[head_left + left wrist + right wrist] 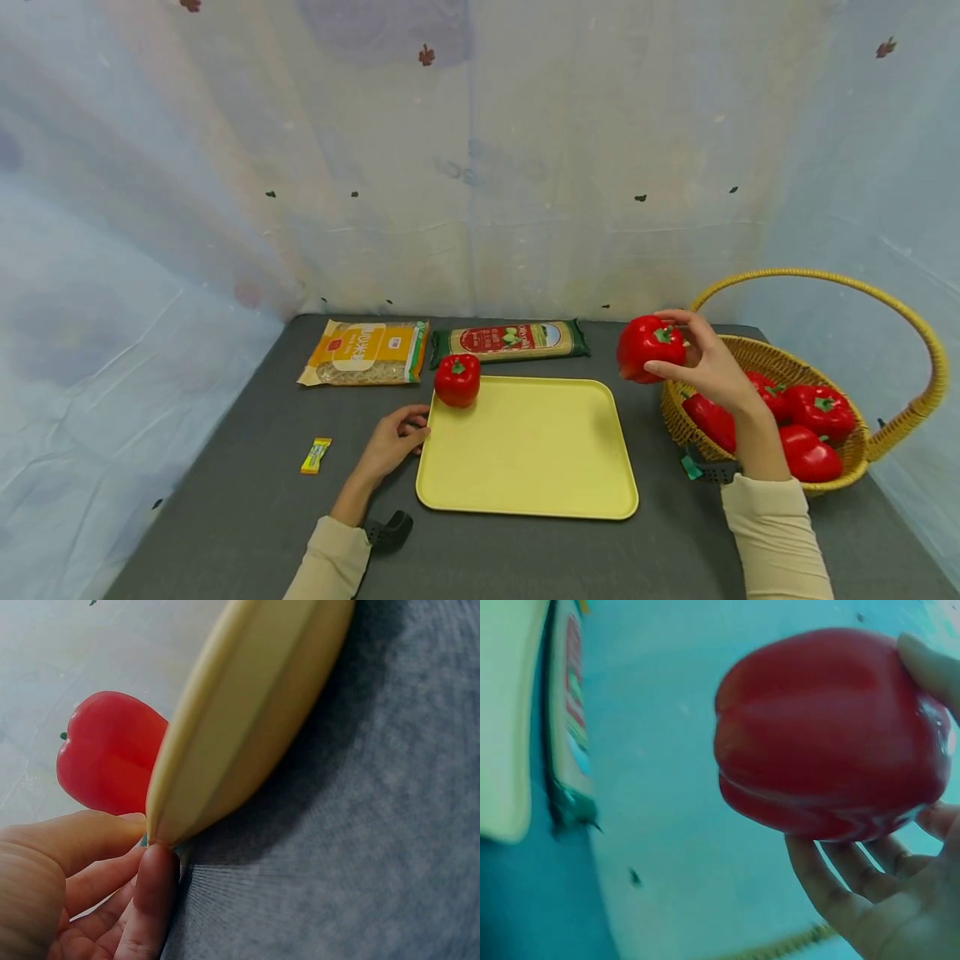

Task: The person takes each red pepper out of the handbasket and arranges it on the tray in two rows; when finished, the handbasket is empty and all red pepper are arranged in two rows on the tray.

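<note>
Clock centre: the yellow tray (525, 458), seen from the head camera, with 12 toward the pale sheet (525, 167).
Left hand (393, 440): placed at 9 o'clock; the tray's rim is pinched between its fingertips.
Right hand (708, 362): raised at 2 to 3 o'clock; a red pepper (637, 350) is grasped between thumb and fingers.
Held pepper: suspended at 2 o'clock, outside the tray's edge and just beside the basket's rim.
Tray pepper (457, 383): stood at the 10 to 11 o'clock corner, stem up; bare tray is left from 12 round to 8.
Basket (673, 427): set at 3 o'clock, several peppers (810, 454) contained, its handle (930, 358) arched above the rim.
Right-hand gap: a strip of dark table (555, 558) is left between tray and basket.
Far edge: lined by the yellow bag (367, 354) at 10 and the green packet (512, 340) at 12.
Left-hand room: table is left around the small wrapper (316, 456) at 9, well apart from the tray.
</note>
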Demonstrator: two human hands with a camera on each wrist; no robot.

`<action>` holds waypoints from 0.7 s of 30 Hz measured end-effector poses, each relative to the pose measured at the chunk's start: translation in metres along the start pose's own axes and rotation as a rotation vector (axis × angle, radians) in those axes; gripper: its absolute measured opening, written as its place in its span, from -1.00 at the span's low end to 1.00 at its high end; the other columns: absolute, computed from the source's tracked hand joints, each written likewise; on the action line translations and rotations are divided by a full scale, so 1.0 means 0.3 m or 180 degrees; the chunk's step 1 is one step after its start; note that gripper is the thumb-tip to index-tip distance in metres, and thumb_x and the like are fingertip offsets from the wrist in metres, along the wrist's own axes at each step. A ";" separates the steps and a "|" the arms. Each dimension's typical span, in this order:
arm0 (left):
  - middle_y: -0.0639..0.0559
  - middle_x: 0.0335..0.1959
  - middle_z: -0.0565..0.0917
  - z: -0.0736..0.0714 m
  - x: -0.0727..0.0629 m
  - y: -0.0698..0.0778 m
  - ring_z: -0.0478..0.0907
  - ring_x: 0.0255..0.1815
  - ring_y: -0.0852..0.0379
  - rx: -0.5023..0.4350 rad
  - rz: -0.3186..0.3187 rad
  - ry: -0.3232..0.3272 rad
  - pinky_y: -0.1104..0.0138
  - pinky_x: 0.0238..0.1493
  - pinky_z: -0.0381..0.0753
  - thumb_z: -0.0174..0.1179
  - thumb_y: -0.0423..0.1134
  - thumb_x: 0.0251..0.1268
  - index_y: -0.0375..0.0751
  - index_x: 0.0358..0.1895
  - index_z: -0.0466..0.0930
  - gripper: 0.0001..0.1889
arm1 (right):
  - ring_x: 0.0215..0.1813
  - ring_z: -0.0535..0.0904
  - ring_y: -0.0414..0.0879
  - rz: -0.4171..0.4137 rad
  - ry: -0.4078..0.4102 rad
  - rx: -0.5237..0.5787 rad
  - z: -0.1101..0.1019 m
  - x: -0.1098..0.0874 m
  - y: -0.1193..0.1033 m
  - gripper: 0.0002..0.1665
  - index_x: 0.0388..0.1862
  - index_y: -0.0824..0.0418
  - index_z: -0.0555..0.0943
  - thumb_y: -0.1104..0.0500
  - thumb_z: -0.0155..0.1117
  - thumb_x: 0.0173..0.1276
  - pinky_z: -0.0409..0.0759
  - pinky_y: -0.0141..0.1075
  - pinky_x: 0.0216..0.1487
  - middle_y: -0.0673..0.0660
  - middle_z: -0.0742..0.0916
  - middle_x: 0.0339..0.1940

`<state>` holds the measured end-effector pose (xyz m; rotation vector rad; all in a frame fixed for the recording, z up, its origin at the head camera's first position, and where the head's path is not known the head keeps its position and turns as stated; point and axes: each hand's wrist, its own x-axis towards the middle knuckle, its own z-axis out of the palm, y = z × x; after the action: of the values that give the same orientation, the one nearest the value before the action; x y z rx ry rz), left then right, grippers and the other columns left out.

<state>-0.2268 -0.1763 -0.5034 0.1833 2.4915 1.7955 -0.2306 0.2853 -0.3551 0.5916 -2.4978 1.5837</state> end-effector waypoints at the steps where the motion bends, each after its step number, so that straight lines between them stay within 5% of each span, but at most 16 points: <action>1: -0.12 -0.23 0.54 0.000 0.000 0.000 0.53 -0.41 0.09 -0.0002 0.0000 -0.0002 0.31 -0.48 0.60 0.23 -0.37 0.20 -0.27 0.14 0.49 -0.60 | -0.01 0.51 -0.21 -0.0021 -0.0007 -0.0001 0.021 0.007 0.007 -0.19 0.33 0.20 0.19 0.34 0.35 0.14 0.61 -0.40 -0.16 0.11 0.39 0.16; 11: -0.13 -0.22 0.55 0.004 -0.002 0.006 0.54 -0.42 0.11 -0.0003 0.0020 -0.0057 0.30 -0.48 0.60 0.18 -0.42 0.23 -0.29 0.16 0.46 -0.60 | 0.03 0.41 0.09 -0.0087 -0.0054 -0.0052 0.243 0.061 -0.045 -0.24 0.29 0.34 0.28 0.34 0.37 0.12 0.58 -0.33 -0.09 0.30 0.36 0.17; 21: -0.13 -0.23 0.54 0.002 -0.004 0.009 0.54 -0.41 0.09 -0.0019 0.0000 -0.0038 0.30 -0.47 0.60 0.18 -0.43 0.23 -0.29 0.15 0.47 -0.60 | 0.04 0.42 0.09 -0.0116 0.0009 -0.0138 0.403 0.129 0.084 -0.18 0.30 0.12 0.31 0.06 0.46 0.09 0.58 -0.01 -0.06 0.20 0.38 0.15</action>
<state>-0.2253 -0.1752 -0.5011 0.1933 2.4776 1.7962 -0.2636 0.1770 -0.4180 0.6252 -2.4976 1.5128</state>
